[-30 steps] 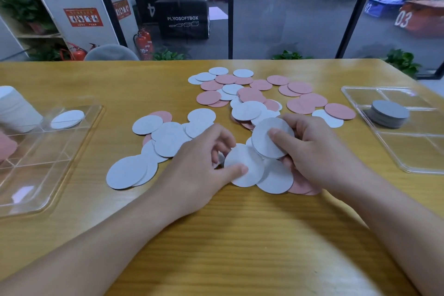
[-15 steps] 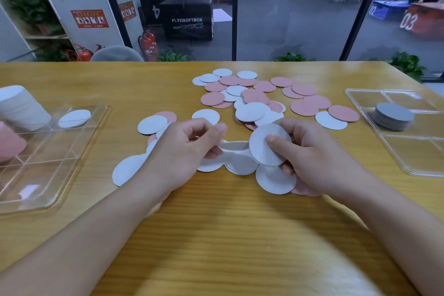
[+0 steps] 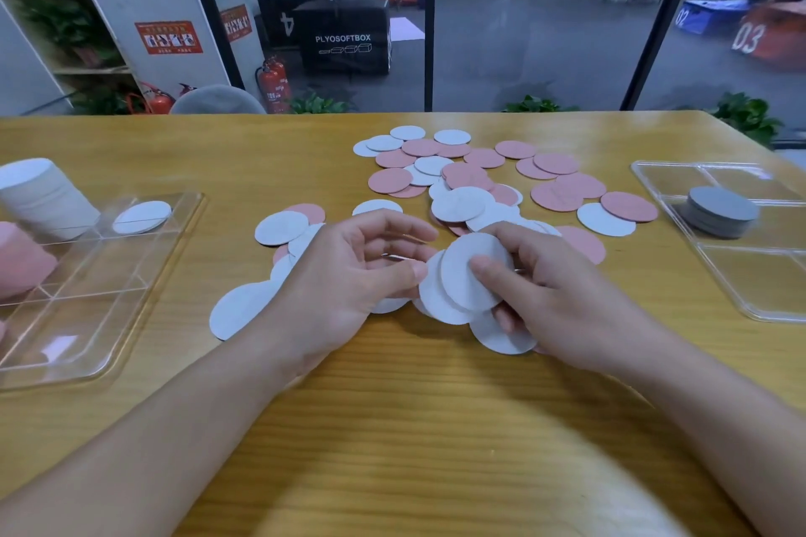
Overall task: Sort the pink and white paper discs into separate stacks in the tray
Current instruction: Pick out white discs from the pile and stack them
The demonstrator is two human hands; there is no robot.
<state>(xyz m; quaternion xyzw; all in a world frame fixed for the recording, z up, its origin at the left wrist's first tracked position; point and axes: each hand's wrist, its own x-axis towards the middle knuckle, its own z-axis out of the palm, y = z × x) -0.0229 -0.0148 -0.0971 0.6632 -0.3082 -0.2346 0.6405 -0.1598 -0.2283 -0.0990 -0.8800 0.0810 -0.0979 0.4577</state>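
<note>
Wooden counter: round white paper discs are pinched by the right hand; another is gripped by the left hand. Gathering whites appears underway; transfer to the clear plastic tray, left of both, is needed.

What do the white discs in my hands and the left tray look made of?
White discs: thin matte paper or card, seemingly; flat, no shine, fanned between right hand and left hand. Left tray: clear glossy plastic, probably acrylic; table grain shows through.

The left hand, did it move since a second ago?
Yes. The left hand slid right, away from the clear tray, and now meets the white discs in the right hand.
</note>
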